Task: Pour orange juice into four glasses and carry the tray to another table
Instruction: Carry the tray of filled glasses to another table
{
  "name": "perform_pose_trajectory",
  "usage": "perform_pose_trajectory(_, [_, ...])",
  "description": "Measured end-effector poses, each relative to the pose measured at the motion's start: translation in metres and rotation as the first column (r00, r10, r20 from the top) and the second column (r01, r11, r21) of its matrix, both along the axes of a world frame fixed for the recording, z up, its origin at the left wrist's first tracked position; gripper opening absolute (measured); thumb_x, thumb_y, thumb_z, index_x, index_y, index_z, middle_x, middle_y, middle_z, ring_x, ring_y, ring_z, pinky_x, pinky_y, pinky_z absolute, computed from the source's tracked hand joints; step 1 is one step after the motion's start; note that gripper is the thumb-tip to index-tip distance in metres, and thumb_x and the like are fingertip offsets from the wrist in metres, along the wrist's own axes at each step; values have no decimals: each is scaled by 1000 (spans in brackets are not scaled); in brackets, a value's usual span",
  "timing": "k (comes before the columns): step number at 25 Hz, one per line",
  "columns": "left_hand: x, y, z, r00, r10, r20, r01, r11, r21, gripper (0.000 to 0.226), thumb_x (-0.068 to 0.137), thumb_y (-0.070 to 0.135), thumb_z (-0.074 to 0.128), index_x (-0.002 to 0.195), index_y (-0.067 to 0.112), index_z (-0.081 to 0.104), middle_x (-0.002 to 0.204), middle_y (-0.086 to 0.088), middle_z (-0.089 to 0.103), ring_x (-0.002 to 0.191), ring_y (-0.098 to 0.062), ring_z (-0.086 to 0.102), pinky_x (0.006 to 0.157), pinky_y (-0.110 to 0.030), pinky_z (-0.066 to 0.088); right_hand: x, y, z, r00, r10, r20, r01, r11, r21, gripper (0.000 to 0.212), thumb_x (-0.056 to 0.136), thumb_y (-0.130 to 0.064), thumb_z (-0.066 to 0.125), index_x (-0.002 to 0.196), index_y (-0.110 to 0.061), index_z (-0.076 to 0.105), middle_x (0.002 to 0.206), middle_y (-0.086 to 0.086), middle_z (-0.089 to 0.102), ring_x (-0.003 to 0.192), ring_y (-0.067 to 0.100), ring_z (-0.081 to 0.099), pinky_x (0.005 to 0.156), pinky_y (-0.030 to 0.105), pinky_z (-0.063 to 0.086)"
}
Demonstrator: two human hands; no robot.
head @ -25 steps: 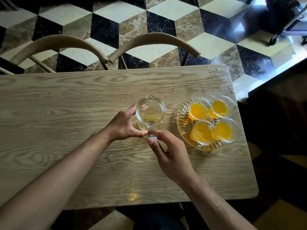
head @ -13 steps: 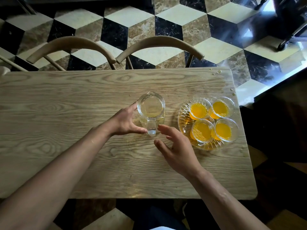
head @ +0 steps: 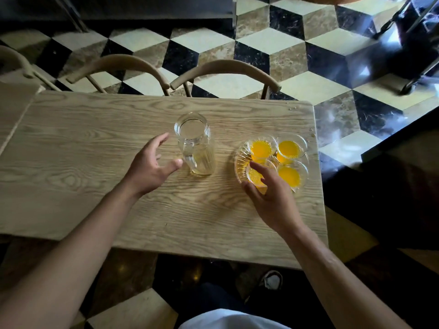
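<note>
A clear glass pitcher (head: 196,146), nearly empty, stands upright near the middle of the wooden table (head: 83,162). To its right a round cut-glass tray (head: 240,162) carries several glasses of orange juice (head: 288,149). My left hand (head: 152,168) hovers just left of the pitcher with relaxed fingers, apart from the glass. My right hand (head: 270,195) reaches over the tray's near-left rim, fingers spread above the nearest glass (head: 255,178), part of which it hides. Neither hand holds anything.
Two curved wooden chair backs (head: 225,70) stand at the table's far edge. The tray sits close to the table's right edge. A checkered floor surrounds the table. A dark wheeled object (head: 418,43) stands at the far right. Juice drops dot the far right corner.
Both hands have let go of the pitcher. My right hand has moved right to the tray's rim; my left hand has drawn slightly back from the pitcher. The camera has risen.
</note>
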State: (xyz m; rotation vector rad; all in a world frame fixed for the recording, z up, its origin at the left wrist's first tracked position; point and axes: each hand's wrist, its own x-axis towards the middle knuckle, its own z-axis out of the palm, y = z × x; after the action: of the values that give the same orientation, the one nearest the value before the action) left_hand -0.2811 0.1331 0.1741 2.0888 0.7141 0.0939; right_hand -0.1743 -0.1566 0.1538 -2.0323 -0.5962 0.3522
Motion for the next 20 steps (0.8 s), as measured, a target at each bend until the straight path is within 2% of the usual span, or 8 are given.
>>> perform_pose_trajectory(2, [-8, -32, 5, 991, 121, 55, -121, 993, 2, 97, 69, 61, 70, 154, 22, 45, 159, -1, 49, 145, -8, 43, 117, -41, 44, 5, -22, 4, 1000, -6, 29, 6, 1000, -22, 51, 94, -28, 73, 140, -10, 59, 136, 6, 64, 123, 22, 61, 102, 47, 51])
perform_pose_trajectory(5, [-16, -79, 7, 974, 204, 103, -207, 978, 18, 89, 72, 61, 69, 149, 20, 51, 152, -3, 52, 138, -11, 47, 114, -44, 47, 14, -54, 9, 1000, -3, 28, 4, 999, -49, 53, 95, -32, 70, 142, -11, 57, 139, 6, 61, 126, 23, 59, 103, 48, 50])
perform_pose_trajectory(9, [-20, -140, 6, 976, 175, 128, -181, 983, 40, 85, 73, 59, 65, 146, 16, 54, 145, -2, 56, 132, -13, 51, 111, -36, 45, 27, -96, 14, 1000, -7, 28, 9, 998, -68, 54, 96, -32, 70, 144, -13, 55, 142, 6, 58, 127, 23, 57, 105, 43, 49])
perform_pose_trajectory(15, [-10, -178, -20, 977, 202, 64, -192, 973, -131, 61, 81, 36, 71, 139, 22, 59, 136, -4, 65, 133, -18, 59, 116, -47, 47, 45, -137, 8, 999, -54, -5, 52, 987, -151, 53, 96, -36, 69, 143, -15, 56, 140, 7, 58, 125, 23, 58, 105, 47, 50])
perform_pose_trajectory(17, [-1, -179, -29, 976, 215, 41, -204, 962, -179, 55, 80, 32, 72, 133, 25, 58, 129, -4, 66, 127, -18, 62, 113, -45, 50, 52, -142, 1, 995, -94, -26, 87, 978, -189, 52, 95, -36, 69, 141, -15, 57, 138, 8, 58, 122, 25, 59, 102, 47, 51])
perform_pose_trajectory(20, [15, -171, -51, 973, 232, 3, -226, 951, -213, 49, 89, 12, 77, 134, 14, 60, 119, -6, 66, 113, -20, 64, 109, -46, 53, 62, -139, -10, 986, -155, -60, 138, 966, -218, 50, 94, -33, 71, 139, -12, 59, 134, 10, 58, 117, 22, 62, 96, 45, 56])
